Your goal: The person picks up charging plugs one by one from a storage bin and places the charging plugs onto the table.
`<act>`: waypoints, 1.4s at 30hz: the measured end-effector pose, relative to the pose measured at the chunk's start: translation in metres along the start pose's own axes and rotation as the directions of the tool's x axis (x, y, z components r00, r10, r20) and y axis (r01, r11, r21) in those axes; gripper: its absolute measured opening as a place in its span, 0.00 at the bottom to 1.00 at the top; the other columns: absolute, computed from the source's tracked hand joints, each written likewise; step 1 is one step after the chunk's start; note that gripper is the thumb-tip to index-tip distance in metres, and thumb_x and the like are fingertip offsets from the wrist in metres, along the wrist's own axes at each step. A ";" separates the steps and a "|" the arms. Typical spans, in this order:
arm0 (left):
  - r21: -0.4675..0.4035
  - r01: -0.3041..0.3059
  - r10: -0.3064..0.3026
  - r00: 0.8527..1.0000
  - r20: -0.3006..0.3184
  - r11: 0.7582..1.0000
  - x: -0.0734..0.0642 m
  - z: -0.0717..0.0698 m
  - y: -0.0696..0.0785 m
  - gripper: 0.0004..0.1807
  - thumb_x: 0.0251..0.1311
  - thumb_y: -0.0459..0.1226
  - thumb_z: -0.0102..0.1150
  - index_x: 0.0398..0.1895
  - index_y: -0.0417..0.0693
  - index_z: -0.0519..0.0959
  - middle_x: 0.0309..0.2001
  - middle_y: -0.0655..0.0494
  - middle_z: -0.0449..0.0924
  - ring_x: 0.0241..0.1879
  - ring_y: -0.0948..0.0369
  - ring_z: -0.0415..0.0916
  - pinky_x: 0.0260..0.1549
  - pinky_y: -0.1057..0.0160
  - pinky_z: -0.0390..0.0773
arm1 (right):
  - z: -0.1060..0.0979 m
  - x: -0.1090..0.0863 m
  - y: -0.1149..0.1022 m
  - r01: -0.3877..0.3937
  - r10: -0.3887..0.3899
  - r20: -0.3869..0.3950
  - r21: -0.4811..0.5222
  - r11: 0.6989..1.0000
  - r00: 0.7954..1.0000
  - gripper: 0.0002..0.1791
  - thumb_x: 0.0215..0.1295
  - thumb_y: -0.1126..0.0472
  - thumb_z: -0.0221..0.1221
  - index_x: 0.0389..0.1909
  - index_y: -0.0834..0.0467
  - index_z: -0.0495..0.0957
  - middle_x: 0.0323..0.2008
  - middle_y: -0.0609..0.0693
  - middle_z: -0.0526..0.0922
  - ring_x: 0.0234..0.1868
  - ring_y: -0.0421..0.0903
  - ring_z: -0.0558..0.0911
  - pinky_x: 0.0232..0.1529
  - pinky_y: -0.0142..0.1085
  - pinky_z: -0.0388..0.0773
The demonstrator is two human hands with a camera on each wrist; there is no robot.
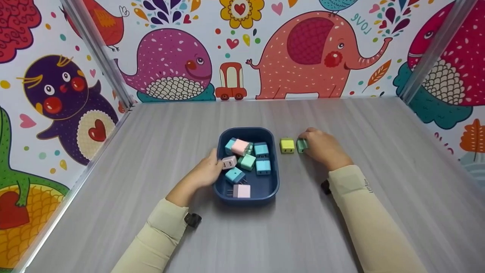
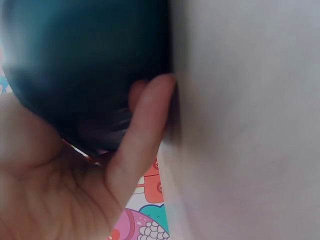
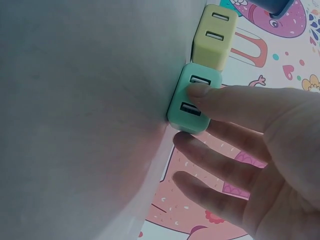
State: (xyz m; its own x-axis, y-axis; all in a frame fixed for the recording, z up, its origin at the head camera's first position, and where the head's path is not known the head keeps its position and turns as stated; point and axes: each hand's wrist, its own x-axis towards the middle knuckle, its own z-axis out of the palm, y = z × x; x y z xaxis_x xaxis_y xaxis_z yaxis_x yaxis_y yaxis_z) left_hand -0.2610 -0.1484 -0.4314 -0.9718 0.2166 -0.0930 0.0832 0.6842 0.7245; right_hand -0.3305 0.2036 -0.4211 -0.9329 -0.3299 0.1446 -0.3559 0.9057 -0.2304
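A dark blue bin point(image 1: 276, 178) with several USB charger plugs in it stands before me. My left hand point(image 1: 206, 168) grips its left side, thumb at the rim; in the left wrist view the fingers point(image 2: 150, 110) lie along the outer wall. To the right of the bin, my right hand point(image 1: 325, 148) pinches a green USB charger point(image 3: 192, 100), thumb on the face with the two ports and a finger behind. This charger rests on the table beside a yellow USB charger point(image 1: 287, 145), their ends close together.
Inside the bin lie blue chargers point(image 1: 263, 167), pink ones such as the one near the front point(image 1: 241, 191), and a green one point(image 1: 247, 162). The grey table point(image 1: 182, 121) is bounded by printed panels with cartoon animals point(image 1: 303, 57) at the back and sides.
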 end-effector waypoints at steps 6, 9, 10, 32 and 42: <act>-0.001 -0.002 0.002 1.000 0.003 1.000 0.000 0.000 0.001 0.28 0.81 0.35 0.37 0.79 0.32 0.55 0.70 0.29 0.72 0.70 0.41 0.71 0.68 0.40 0.69 | -0.001 0.001 0.001 -0.015 0.014 0.015 0.021 1.000 1.000 0.16 0.68 0.72 0.67 0.56 0.66 0.87 0.51 0.65 0.85 0.48 0.61 0.82 0.59 0.56 0.81; 0.003 -0.001 0.001 1.000 0.000 1.000 -0.001 0.000 0.001 0.27 0.81 0.35 0.37 0.78 0.32 0.56 0.69 0.29 0.73 0.69 0.42 0.72 0.67 0.41 0.70 | -0.001 0.001 0.002 -0.008 0.007 0.016 0.027 1.000 1.000 0.16 0.67 0.72 0.68 0.56 0.66 0.87 0.52 0.65 0.85 0.49 0.61 0.83 0.59 0.56 0.81; 0.005 -0.001 0.001 1.000 -0.001 1.000 -0.001 0.000 0.002 0.27 0.81 0.35 0.37 0.77 0.32 0.56 0.68 0.29 0.73 0.68 0.42 0.73 0.67 0.41 0.70 | -0.001 0.001 0.002 -0.006 0.006 0.016 0.028 1.000 1.000 0.17 0.67 0.72 0.68 0.56 0.66 0.87 0.52 0.65 0.85 0.49 0.61 0.83 0.59 0.56 0.81; -0.012 -0.006 0.006 1.000 -0.009 1.000 -0.001 0.000 0.002 0.28 0.81 0.34 0.37 0.78 0.31 0.56 0.70 0.27 0.70 0.71 0.40 0.70 0.69 0.40 0.68 | -0.011 -0.001 0.000 -0.042 0.040 0.030 0.055 0.998 0.999 0.19 0.68 0.72 0.67 0.60 0.66 0.85 0.55 0.65 0.84 0.49 0.61 0.82 0.60 0.57 0.80; -0.010 -0.009 0.009 1.000 -0.004 1.000 -0.001 -0.001 0.000 0.25 0.81 0.34 0.37 0.75 0.33 0.59 0.68 0.29 0.73 0.67 0.43 0.72 0.66 0.40 0.70 | -0.023 -0.005 -0.009 -0.079 0.079 0.006 0.058 0.995 0.997 0.26 0.67 0.64 0.72 0.65 0.65 0.82 0.61 0.65 0.81 0.58 0.63 0.82 0.63 0.58 0.78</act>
State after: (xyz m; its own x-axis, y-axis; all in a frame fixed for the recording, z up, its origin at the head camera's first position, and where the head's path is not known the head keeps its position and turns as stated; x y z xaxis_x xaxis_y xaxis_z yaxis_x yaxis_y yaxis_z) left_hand -0.2606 -0.1490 -0.4310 -0.9718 0.2203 -0.0839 0.0899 0.6755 0.7319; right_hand -0.3215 0.2035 -0.3977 -0.9583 -0.2592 0.1201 -0.2838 0.9119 -0.2965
